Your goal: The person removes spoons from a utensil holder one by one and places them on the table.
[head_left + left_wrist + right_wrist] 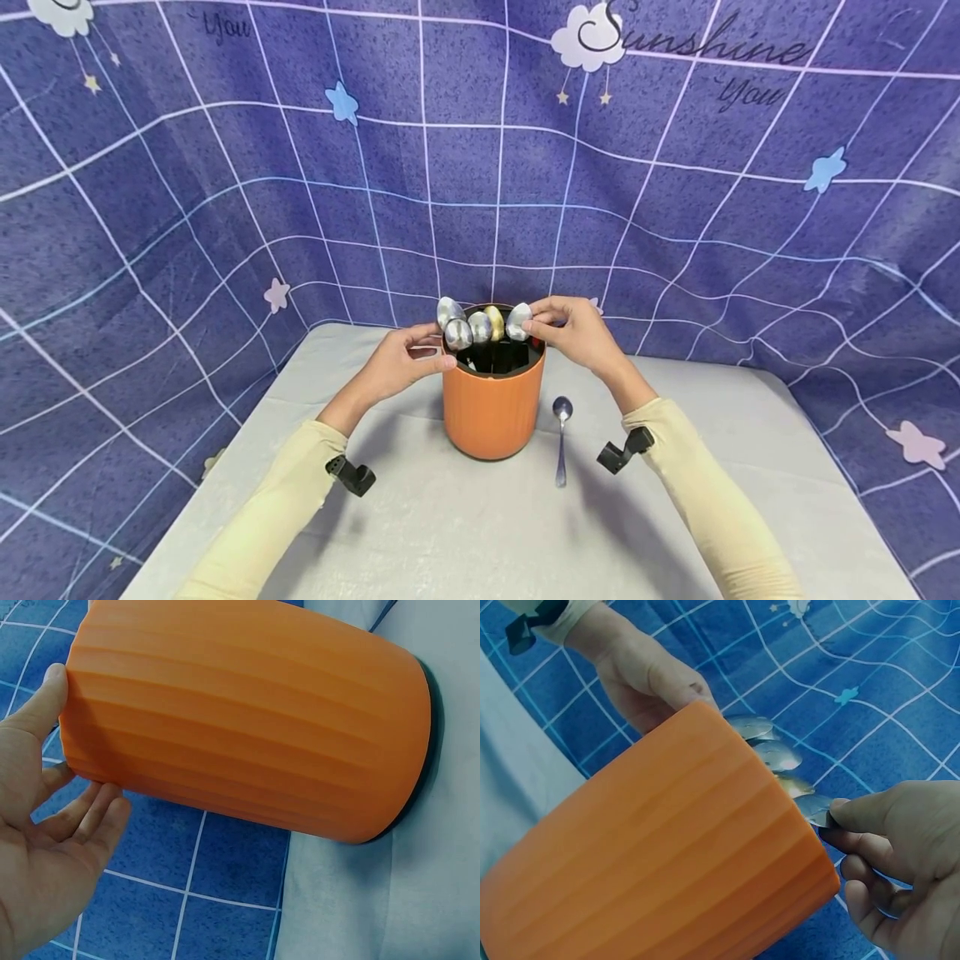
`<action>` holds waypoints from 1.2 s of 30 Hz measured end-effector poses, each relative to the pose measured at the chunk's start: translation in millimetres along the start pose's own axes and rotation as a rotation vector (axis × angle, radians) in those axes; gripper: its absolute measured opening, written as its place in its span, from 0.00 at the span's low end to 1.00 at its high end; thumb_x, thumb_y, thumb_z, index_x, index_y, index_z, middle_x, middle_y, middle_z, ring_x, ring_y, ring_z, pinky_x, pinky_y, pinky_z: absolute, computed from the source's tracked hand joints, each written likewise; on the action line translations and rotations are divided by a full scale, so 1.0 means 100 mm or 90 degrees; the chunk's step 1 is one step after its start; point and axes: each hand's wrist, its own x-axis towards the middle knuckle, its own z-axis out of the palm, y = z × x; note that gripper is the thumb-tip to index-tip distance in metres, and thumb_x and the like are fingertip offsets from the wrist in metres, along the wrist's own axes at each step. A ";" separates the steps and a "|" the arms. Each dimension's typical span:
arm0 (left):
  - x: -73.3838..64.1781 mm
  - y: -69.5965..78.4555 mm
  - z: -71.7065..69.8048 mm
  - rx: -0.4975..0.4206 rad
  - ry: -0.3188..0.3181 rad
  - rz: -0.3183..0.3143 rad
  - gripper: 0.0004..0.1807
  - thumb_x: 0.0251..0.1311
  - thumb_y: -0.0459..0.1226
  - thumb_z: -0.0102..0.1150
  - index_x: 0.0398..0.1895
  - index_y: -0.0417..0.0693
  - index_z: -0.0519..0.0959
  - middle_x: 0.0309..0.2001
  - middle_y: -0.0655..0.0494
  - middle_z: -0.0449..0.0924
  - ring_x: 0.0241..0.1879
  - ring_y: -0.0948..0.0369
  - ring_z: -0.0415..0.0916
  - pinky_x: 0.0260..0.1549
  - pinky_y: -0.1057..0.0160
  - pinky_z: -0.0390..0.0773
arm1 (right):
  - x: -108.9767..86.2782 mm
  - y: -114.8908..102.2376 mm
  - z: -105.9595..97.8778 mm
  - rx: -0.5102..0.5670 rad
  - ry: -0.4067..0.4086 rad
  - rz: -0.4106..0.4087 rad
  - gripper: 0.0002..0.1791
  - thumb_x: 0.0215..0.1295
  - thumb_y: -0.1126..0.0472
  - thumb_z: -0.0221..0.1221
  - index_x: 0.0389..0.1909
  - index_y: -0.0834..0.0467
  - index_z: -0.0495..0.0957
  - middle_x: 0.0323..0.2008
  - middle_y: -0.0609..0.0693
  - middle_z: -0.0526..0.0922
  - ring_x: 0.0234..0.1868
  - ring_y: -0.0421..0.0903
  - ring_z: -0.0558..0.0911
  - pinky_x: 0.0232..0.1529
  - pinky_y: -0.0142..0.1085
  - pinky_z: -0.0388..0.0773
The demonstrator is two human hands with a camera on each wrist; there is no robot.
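An orange ribbed utensil holder with a dark inside stands upright. Several spoons sit in it with bowls up: silver spoons on the left and a gold spoon near the middle. My left hand holds the holder's left rim, thumb at the front and fingers round the side, seen closer in the left wrist view. With thumb and fingers my right hand pinches the bowl of the rightmost silver spoon. That spoon's handle is hidden inside the holder.
A single spoon lies on the pale cloth-covered table, right of the holder, bowl pointing away from me. A blue-purple curtain with white grid lines and stars hangs behind and along the sides.
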 end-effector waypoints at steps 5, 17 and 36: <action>0.00 0.00 0.02 -0.004 0.000 0.002 0.33 0.60 0.32 0.72 0.68 0.31 0.72 0.63 0.37 0.78 0.62 0.42 0.76 0.65 0.42 0.75 | -0.01 -0.01 -0.01 0.048 -0.020 0.019 0.13 0.69 0.59 0.66 0.50 0.62 0.84 0.37 0.53 0.90 0.41 0.45 0.86 0.41 0.35 0.85; 0.01 0.01 0.01 0.000 -0.002 -0.007 0.34 0.61 0.34 0.72 0.70 0.33 0.71 0.65 0.37 0.76 0.63 0.43 0.76 0.65 0.46 0.77 | 0.00 -0.03 -0.06 0.102 -0.045 0.027 0.13 0.72 0.59 0.64 0.51 0.62 0.82 0.39 0.57 0.89 0.42 0.48 0.84 0.46 0.44 0.86; 0.00 0.01 -0.01 -0.004 -0.003 -0.032 0.35 0.62 0.35 0.71 0.71 0.33 0.70 0.65 0.37 0.76 0.64 0.43 0.75 0.64 0.49 0.78 | 0.03 -0.27 -0.22 0.083 -0.007 -0.034 0.14 0.71 0.60 0.65 0.51 0.63 0.83 0.40 0.57 0.89 0.45 0.44 0.85 0.50 0.35 0.81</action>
